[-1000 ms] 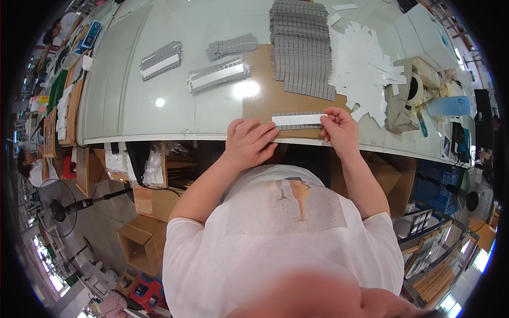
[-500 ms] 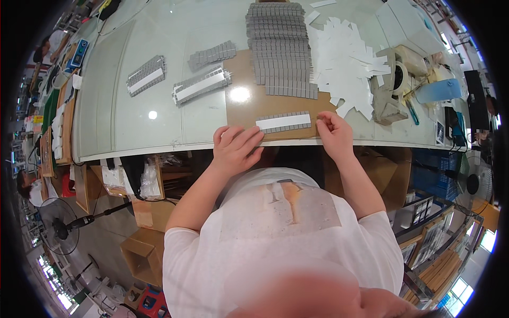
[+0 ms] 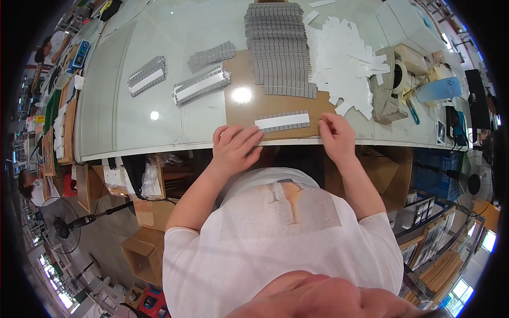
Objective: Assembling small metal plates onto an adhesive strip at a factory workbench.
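Note:
A grey segmented strip with a white paper strip (image 3: 282,121) along its middle lies on a brown board (image 3: 241,114) at the table's front edge. My left hand (image 3: 233,147) rests with fingers stretched out, the fingertips at the strip's left end. Off its right end, a little apart, my right hand (image 3: 338,133) is closed in a pinch; anything between thumb and finger is too small to tell. Beyond the board's middle lies a long overlapping row of grey segmented strips (image 3: 278,47). Many loose white strips (image 3: 347,63) are heaped to its right.
Grey strip stacks (image 3: 201,86) topped with white lie left of the board, another stack (image 3: 147,77) farther left. A tape dispenser (image 3: 392,87), a blue container (image 3: 439,90) and a white box (image 3: 408,26) stand at the right. Below the table are cardboard boxes (image 3: 143,254) and a fan (image 3: 61,227).
My right hand has shifted very slightly to the right, away from the strip's end. My left hand and the grey strip have stayed nearly in place.

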A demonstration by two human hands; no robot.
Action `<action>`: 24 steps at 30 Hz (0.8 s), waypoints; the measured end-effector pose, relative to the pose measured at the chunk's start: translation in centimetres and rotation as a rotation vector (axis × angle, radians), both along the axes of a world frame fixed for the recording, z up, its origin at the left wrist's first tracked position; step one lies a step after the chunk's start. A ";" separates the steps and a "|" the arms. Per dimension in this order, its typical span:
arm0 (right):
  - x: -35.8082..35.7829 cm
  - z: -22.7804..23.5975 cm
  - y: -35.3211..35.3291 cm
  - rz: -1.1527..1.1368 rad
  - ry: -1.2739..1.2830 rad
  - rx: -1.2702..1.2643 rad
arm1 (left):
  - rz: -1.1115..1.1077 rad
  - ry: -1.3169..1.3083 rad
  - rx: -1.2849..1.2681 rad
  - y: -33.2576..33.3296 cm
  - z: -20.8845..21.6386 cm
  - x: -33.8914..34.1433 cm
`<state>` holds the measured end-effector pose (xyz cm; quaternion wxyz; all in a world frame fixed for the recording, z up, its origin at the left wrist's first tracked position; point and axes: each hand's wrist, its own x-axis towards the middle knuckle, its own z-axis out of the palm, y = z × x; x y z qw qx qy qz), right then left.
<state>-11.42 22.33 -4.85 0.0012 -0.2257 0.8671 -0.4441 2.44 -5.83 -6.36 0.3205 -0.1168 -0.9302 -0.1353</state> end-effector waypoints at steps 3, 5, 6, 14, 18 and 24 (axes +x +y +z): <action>-3.3 0.9 3.7 -0.118 0.689 0.151 | 0.016 -0.010 0.008 0.0 0.3 0.6; -7.1 1.0 9.8 -0.393 0.776 0.223 | 0.008 -0.017 0.022 -0.1 0.2 0.8; -8.8 1.8 12.4 -0.569 0.880 0.192 | -0.001 -0.018 0.030 0.0 0.2 0.6; -17.3 1.2 21.5 -0.575 -0.418 -0.378 | -0.056 0.009 0.103 0.3 0.1 0.8; -19.3 1.7 20.6 -0.471 -0.461 -0.396 | -0.053 0.009 0.124 0.3 0.1 0.9; -10.1 5.2 19.5 -0.566 -0.098 -0.508 | -0.051 -0.004 0.163 -0.2 -0.1 1.1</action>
